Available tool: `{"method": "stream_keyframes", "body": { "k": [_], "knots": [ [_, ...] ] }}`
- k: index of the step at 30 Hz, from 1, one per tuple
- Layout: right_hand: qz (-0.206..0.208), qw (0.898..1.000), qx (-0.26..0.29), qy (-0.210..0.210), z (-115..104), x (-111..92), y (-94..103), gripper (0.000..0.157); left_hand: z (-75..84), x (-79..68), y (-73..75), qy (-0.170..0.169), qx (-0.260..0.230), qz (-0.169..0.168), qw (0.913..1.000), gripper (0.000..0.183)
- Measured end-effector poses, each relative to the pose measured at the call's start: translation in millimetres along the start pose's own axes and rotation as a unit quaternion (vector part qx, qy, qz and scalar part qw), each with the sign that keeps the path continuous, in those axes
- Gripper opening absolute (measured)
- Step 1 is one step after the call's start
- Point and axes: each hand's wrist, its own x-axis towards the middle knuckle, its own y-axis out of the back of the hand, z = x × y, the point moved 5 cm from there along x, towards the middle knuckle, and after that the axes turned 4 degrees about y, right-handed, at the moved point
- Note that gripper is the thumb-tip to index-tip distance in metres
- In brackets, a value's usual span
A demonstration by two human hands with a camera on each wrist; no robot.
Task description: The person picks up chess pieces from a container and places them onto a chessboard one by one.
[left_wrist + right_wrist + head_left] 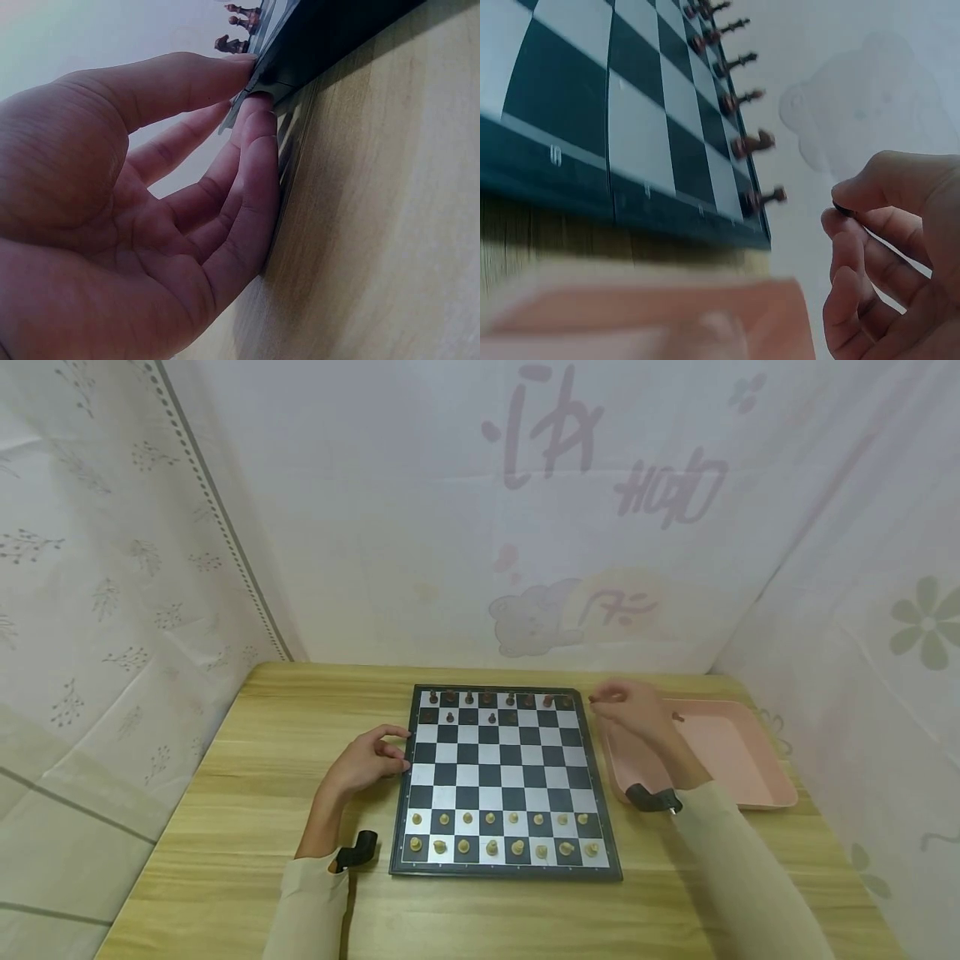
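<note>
A folding chessboard [477, 752] lies on the table. My left hand [369, 762] rests at its left edge, thumb and fingertips touching the dark side [300, 56]. Beyond the board's far right corner, my right hand [637, 706] pinches a small dark chess piece [844, 211] between thumb and index finger; most of it is hidden. Brown chess pieces [751, 144] line the far row, with several brown pawns [492, 718] on the left part of the row before it. Cream chess pieces [492, 847] fill the two near rows.
A pink tray [757, 768] stands right of the board, partly under my right forearm, with a brown piece [677, 717] in it. Patterned white cloth [420, 527] hangs behind and at both sides of the wooden table [247, 793].
</note>
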Motion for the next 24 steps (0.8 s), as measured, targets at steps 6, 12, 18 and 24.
{"method": "stream_keyframes", "body": {
  "k": [6, 12, 18, 24],
  "knots": [
    [-0.006, 1.0, -0.007, 0.015, -14.0, 10.8, -20.3, 0.021, 0.1, 0.4, 0.3, 0.001, 0.0, 0.002, 1.0, 0.049],
    [-0.023, 0.999, -0.018, 0.033, -28.5, 20.2, -43.8, 0.011, -0.4, 1.2, 0.5, 0.002, -0.001, 0.001, 1.0, 0.049],
    [-0.032, 0.998, -0.023, 0.046, -38.9, 26.0, -62.8, 0.01, -1.6, 2.0, 0.6, 0.001, 0.006, 0.003, 1.0, 0.05],
    [-0.039, 0.995, -0.057, 0.069, -40.9, 30.7, -76.0, 0.007, -1.0, 1.0, 0.5, 0.001, 0.007, 0.001, 1.0, 0.05]
  ]
}}
